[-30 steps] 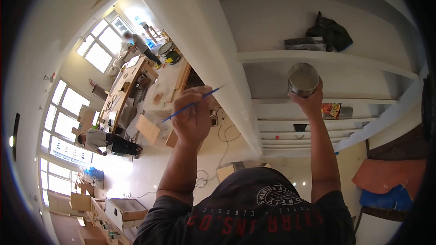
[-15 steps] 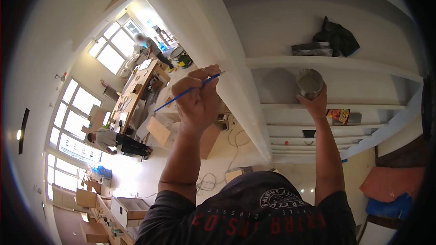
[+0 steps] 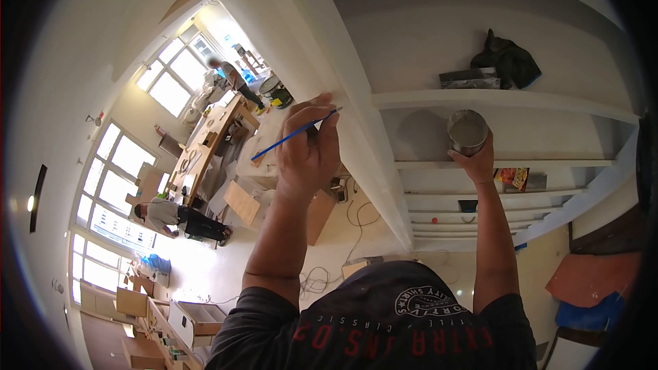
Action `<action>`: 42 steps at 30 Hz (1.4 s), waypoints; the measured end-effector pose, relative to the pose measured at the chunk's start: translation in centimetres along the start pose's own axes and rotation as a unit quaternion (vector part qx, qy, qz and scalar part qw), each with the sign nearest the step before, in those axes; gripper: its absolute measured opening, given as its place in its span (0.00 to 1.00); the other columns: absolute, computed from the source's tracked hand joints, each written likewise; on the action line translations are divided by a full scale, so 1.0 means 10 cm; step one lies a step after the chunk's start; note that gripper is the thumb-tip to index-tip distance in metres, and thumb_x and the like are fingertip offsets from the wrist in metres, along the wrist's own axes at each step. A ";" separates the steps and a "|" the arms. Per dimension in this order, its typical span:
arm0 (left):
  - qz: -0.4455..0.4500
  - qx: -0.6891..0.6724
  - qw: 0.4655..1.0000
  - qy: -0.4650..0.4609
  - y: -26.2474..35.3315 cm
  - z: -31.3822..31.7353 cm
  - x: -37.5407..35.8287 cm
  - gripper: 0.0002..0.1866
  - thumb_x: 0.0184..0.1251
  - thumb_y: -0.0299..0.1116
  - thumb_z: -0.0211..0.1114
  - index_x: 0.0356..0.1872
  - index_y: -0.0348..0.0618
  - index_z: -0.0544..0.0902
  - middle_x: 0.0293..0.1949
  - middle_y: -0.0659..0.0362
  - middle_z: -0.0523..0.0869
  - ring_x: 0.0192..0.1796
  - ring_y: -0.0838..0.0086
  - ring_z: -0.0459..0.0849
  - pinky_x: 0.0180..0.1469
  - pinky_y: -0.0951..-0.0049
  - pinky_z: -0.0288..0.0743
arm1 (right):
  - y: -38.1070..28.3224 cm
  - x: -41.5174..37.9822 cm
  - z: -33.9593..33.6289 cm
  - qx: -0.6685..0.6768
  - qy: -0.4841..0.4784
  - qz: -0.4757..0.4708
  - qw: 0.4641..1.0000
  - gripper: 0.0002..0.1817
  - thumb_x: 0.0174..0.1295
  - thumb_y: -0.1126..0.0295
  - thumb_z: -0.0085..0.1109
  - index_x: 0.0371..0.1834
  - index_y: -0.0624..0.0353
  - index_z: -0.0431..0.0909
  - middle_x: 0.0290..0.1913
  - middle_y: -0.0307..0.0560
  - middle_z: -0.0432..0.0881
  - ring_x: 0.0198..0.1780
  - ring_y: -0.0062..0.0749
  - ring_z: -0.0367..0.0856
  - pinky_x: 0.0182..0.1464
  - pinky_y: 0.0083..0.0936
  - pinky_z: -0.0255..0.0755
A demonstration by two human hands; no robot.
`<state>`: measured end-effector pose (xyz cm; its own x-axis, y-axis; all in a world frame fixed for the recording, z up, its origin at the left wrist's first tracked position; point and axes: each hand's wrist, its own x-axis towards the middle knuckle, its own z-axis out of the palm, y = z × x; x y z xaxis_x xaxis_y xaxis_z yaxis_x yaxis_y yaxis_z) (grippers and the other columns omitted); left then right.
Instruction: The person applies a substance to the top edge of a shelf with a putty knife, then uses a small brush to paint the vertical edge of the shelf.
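My left hand (image 3: 306, 157) is raised in the middle of the view, its fingers closed round a thin brush (image 3: 279, 143) with a blue handle. The brush tip points up and right, at the edge of a long white upright panel (image 3: 353, 62); whether it touches cannot be made out. In my right hand (image 3: 478, 163) is a round metal can (image 3: 467, 131), its open top facing me, held in front of the white shelves (image 3: 507, 99). The can's contents look pale grey.
A dark cloth (image 3: 510, 60) and a grey box (image 3: 469, 79) sit on an upper shelf, a red-yellow packet (image 3: 510, 178) lower. Left, two people (image 3: 236, 79) (image 3: 164, 214) stand by a long wooden workbench (image 3: 209, 137). Cables (image 3: 319, 277) and boards (image 3: 241, 203) lie about below.
My left hand has turned and shifted slightly right, and the brush handle now lies less far to the left. My right hand and the can have barely moved.
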<state>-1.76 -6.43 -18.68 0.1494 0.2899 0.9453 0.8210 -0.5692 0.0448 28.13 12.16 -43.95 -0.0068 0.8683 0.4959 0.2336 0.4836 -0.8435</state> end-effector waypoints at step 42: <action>0.020 0.075 0.997 -0.003 0.11 -0.01 0.15 0.11 0.65 0.15 0.71 0.45 0.38 0.82 0.40 0.47 0.90 0.45 0.54 0.93 0.49 0.59 0.88 | 0.00 -0.01 0.00 -0.001 0.009 0.001 1.000 0.61 0.39 0.63 0.89 0.79 0.62 0.62 0.70 0.57 0.77 0.71 0.48 0.78 0.72 0.41 0.75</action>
<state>-0.63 -6.70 -17.21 0.1863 0.2745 0.9434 0.8876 -0.4588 -0.0418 28.17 12.12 -44.00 0.0118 0.8671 0.4980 0.2350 0.4816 -0.8443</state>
